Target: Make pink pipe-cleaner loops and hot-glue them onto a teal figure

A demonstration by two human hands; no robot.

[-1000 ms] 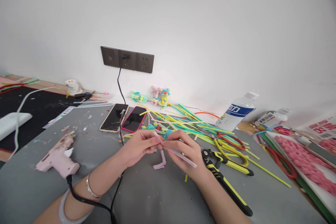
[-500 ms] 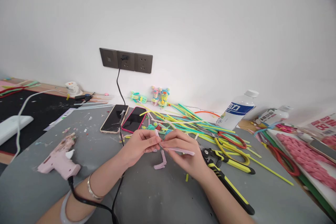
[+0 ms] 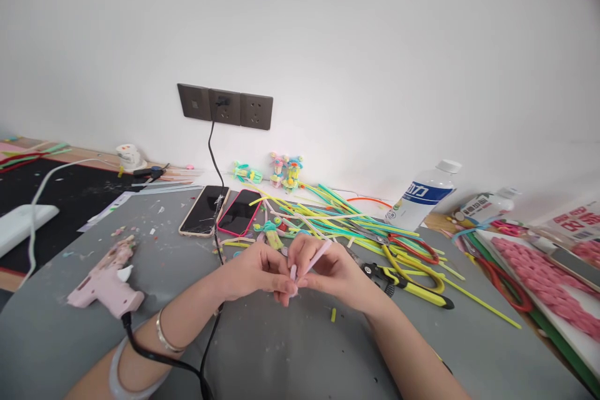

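Observation:
Both hands meet over the middle of the grey table (image 3: 253, 350). A pale pink pipe cleaner (image 3: 319, 259) is pinched between them, its straight end slanting up to the right. My left hand (image 3: 257, 270) closes thumb and fingers on its lower end, where a short bent piece stands up. My right hand (image 3: 328, 272) is closed on it just beside the left fingertips. The exact bend is partly hidden by the fingers. Just behind the hands lies a small teal and yellow pipe-cleaner figure (image 3: 272, 234).
A pink glue gun (image 3: 105, 284) lies left, its black cord (image 3: 159, 359) passing under my left arm. Two phones (image 3: 240, 212) lie behind. Loose pipe cleaners (image 3: 323, 212), scissors (image 3: 415, 250), wire strippers (image 3: 422, 294) and a bottle (image 3: 424, 197) are at the right.
My hands have shifted slightly right and lower. The pink pipe cleaner's free end, which pointed right, now slants upward. The bent pink piece below the hands no longer shows on the table.

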